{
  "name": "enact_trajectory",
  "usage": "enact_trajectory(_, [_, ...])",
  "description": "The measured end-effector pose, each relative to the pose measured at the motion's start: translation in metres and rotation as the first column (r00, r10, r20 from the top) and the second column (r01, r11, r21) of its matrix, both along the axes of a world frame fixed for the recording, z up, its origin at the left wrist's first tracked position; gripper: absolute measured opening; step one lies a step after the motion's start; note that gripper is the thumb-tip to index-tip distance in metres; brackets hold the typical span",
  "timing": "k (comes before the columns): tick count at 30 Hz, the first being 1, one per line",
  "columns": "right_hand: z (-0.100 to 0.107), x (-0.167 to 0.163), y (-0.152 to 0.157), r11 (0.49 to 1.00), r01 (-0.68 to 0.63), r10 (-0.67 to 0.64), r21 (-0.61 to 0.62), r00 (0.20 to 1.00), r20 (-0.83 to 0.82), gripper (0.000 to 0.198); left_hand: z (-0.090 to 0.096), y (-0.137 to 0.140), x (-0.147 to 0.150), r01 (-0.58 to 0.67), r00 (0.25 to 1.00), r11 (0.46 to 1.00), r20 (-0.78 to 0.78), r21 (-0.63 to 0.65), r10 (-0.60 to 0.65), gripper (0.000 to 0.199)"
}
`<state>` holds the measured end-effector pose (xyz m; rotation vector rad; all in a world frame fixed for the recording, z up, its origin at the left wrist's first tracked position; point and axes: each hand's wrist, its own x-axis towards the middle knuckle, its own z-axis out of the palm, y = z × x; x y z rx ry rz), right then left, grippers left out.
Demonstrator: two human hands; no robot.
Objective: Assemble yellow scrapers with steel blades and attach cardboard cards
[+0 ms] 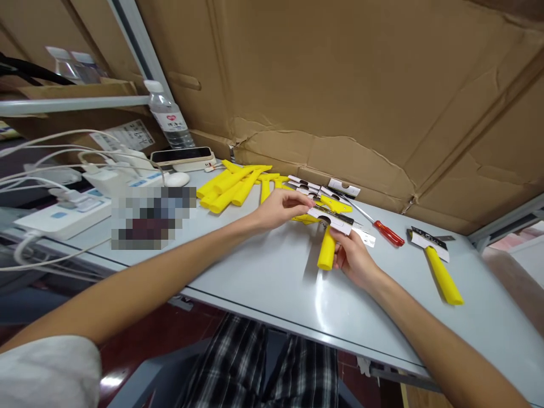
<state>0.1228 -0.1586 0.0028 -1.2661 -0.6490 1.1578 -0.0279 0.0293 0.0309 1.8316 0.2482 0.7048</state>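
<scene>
Grey surface [255, 277], brown cardboard [318, 85] behind. Over the surface, left hand [280, 208] pinches white card [335, 222]; right hand [355, 256] grips yellow handle [326, 250] beneath it. Screwdriver [389, 233] lies right; bottle [170, 120] back left.

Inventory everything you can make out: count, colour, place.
Held tool: one, yellow, white, black, between hands
Second tool: one, same colours, right
Loose handles: several, yellow, behind left hand
Flat pieces: several, white, beyond hands
Screwdriver: one, red-handled, right of hands
Bottles: three, clear, upper left
Phone: one, black-screened, back left
Power strip: one, white, left
Cables: several, white, left
Cardboard: several, brown, behind
Table: one, pale grey, underneath
Trousers: one, plaid, below
Sleeve: one, white, lower left
Left hand: one, on held tool
Right hand: one, likewise
</scene>
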Motion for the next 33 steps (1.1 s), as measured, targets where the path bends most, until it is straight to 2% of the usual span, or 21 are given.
enact_trajectory(6, [0.0048, -0.0011, -0.0036, 1.0, -0.029, 0.029, 0.001, 1.0, -0.01, 0.074, -0.0038, 0.0051, 0.0021, -0.095, 0.995, 0.978, -0.062, -0.188, 0.084, 0.049])
enact_trajectory(10, [0.0046, -0.0012, -0.004, 1.0, -0.027, 0.027, -0.007, 1.0, -0.005, 0.074, -0.0043, 0.0043, 0.0021, -0.048, 0.996, 0.972, -0.083, -0.231, 0.029, 0.062])
enact_trajectory(14, [0.0035, -0.0012, -0.0035, 1.0, -0.028, 0.028, -0.011, 1.0, -0.005, 0.07, -0.0013, 0.0016, 0.0007, 0.032, 0.996, 0.985, -0.082, -0.167, -0.046, 0.058])
enact_trajectory(19, [0.0026, -0.0018, -0.0036, 0.999, -0.034, 0.034, -0.005, 0.999, 0.001, 0.068, -0.0009, 0.0026, -0.0017, 0.045, 0.985, 0.996, -0.162, -0.077, -0.057, 0.063])
enact_trajectory(25, [0.0006, -0.0003, -0.0028, 0.999, -0.047, 0.047, 0.001, 0.999, -0.002, 0.067, -0.005, 0.0015, -0.0026, 0.079, 0.997, 0.991, 0.005, 0.104, -0.08, 0.031])
enact_trajectory(30, [0.0038, -0.0015, -0.0032, 0.996, -0.083, 0.083, 0.03, 0.996, 0.013, 0.063, -0.0057, 0.0008, -0.003, 0.137, 0.99, 0.984, 0.028, 0.11, -0.141, 0.039])
enact_trajectory(33, [0.0048, -0.0013, -0.0034, 0.995, -0.092, 0.092, 0.038, 0.996, 0.011, 0.063, -0.0059, -0.0007, -0.0034, 0.142, 0.989, 0.979, 0.022, 0.147, -0.146, 0.034])
